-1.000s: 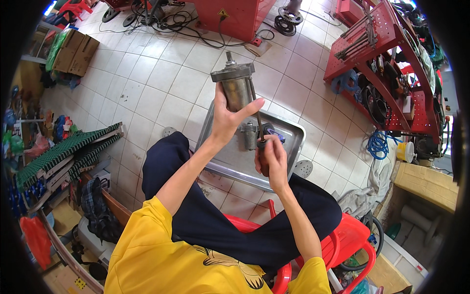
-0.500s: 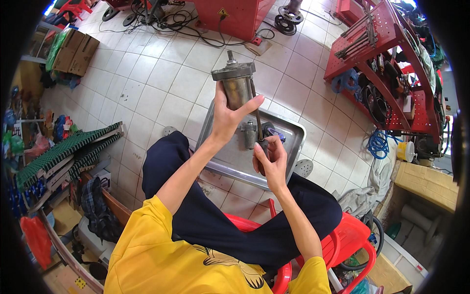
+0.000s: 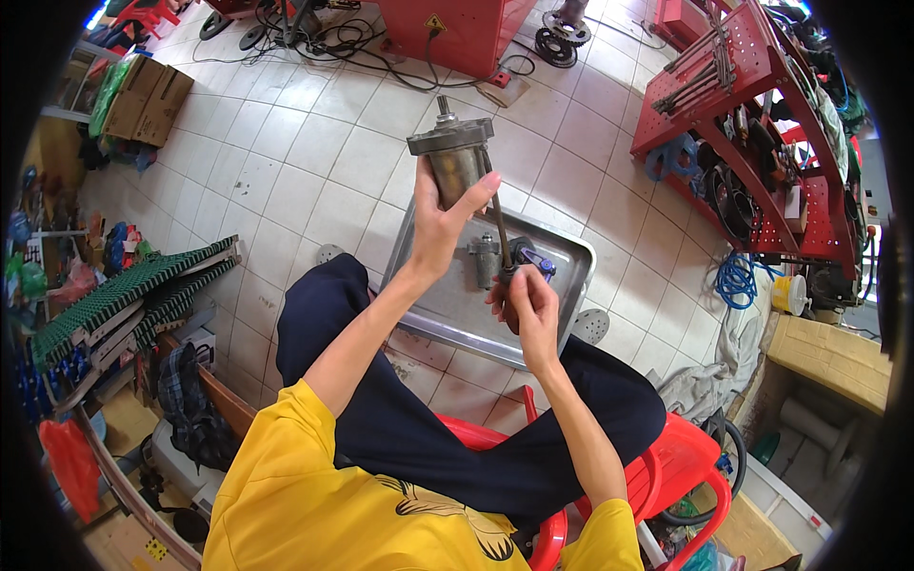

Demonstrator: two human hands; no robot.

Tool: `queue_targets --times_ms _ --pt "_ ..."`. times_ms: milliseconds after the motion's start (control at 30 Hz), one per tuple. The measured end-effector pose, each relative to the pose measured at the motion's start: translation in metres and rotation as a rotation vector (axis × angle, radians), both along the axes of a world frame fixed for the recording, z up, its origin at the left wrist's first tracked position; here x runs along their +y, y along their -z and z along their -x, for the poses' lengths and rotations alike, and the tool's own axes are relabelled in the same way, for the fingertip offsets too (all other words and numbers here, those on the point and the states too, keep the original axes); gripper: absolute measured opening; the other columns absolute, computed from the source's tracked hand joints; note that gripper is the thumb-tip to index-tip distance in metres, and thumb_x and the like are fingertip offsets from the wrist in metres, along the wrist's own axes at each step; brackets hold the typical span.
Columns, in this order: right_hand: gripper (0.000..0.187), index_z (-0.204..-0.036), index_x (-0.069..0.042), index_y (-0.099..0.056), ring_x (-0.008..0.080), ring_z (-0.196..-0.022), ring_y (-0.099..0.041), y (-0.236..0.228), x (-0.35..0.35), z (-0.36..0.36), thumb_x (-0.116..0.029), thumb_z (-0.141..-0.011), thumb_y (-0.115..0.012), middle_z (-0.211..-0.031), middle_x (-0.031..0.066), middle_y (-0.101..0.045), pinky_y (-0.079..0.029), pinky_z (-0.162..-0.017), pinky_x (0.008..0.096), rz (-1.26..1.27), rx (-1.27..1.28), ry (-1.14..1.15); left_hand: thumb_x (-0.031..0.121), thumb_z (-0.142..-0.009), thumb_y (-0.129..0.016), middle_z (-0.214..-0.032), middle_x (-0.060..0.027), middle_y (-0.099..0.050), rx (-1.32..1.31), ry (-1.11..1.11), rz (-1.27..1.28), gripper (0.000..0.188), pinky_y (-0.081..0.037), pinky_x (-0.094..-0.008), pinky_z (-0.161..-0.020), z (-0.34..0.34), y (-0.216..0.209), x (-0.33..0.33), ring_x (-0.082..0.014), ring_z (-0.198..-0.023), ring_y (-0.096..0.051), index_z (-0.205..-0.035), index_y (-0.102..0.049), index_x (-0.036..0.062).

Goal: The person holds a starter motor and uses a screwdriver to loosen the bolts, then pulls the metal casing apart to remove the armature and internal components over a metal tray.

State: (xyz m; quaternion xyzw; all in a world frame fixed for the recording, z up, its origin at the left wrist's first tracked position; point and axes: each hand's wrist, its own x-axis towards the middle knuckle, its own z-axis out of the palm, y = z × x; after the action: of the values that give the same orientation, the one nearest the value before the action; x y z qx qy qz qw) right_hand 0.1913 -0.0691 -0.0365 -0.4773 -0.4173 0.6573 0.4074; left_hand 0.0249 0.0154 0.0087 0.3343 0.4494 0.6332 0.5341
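My left hand (image 3: pixel 440 233) wraps round the metal body of a starter motor (image 3: pixel 457 169), held nearly upright above the tray, its thumb toward the right side. A grey flange and a short shaft top the motor. In my right hand (image 3: pixel 533 309) is a screwdriver (image 3: pixel 504 228), gripped at its handle. The screwdriver's long shaft runs up beside the motor to the underside of the flange; I cannot make out its tip. Below, a metal tray (image 3: pixel 424 309) holds a small grey cylindrical part (image 3: pixel 483 259) and a dark part with purple on it (image 3: pixel 539 264).
My knees flank the tray, with a red plastic chair (image 3: pixel 681 457) beneath me. A red tool rack (image 3: pixel 705 95) stands at right, near a coiled blue hose (image 3: pixel 735 281). Cables (image 3: pixel 352 52) trail from a red machine (image 3: pixel 447 38) ahead. Cardboard boxes (image 3: pixel 148 100) sit far left.
My right hand has turned round the screwdriver handle, its fingers now differently placed. The motor has shifted slightly left and tilted a little; my left hand keeps its hold.
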Motion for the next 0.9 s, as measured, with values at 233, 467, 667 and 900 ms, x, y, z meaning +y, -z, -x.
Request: queue_targets --times_ms 233,467,667,900 --pt "0.034 -0.104 -0.004 -0.059 0.0106 -0.058 -0.054 -0.011 -0.004 0.002 -0.035 -0.110 -0.048 -0.081 0.0094 -0.066 -0.041 -0.052 0.0257 0.039 0.015 0.006 0.019 -0.087 -0.079 -0.092 -0.0015 -0.060 -0.012 -0.015 0.004 0.051 -0.044 -0.0211 -0.061 0.000 -0.001 -0.001 -0.0066 -0.071 -0.057 -0.123 -0.045 0.0061" --pt "0.051 -0.106 0.002 -0.063 0.0090 -0.057 -0.053 -0.006 0.001 -0.004 -0.045 -0.109 -0.044 -0.076 0.0068 -0.062 -0.042 -0.050 0.0253 0.165 0.079 -0.044 0.020 -0.086 -0.080 -0.093 -0.0016 -0.061 0.004 -0.016 0.008 0.053 -0.045 -0.0213 -0.061 0.001 0.001 -0.001 -0.0069 -0.072 -0.058 -0.123 -0.045 0.0065" --pt "0.018 -0.101 -0.004 -0.051 0.0094 -0.052 -0.051 -0.033 -0.005 0.008 -0.009 -0.099 -0.067 -0.075 0.0043 -0.057 -0.039 -0.044 0.0237 0.102 0.042 0.019 0.022 -0.085 -0.081 -0.094 -0.0017 -0.062 0.012 -0.002 0.026 0.054 -0.045 -0.0215 -0.062 -0.002 0.002 -0.003 -0.0070 -0.073 -0.058 -0.123 -0.046 0.0065" --pt "0.050 -0.111 0.001 -0.062 0.0096 -0.053 -0.051 -0.004 -0.004 0.001 -0.045 -0.109 -0.042 -0.075 0.0016 -0.056 -0.039 -0.048 0.0243 0.097 0.076 -0.089 0.023 -0.085 -0.081 -0.094 -0.0019 -0.062 0.018 0.010 0.034 0.055 -0.046 -0.0218 -0.061 0.000 0.004 -0.003 -0.0072 -0.074 -0.059 -0.125 -0.046 0.0066"
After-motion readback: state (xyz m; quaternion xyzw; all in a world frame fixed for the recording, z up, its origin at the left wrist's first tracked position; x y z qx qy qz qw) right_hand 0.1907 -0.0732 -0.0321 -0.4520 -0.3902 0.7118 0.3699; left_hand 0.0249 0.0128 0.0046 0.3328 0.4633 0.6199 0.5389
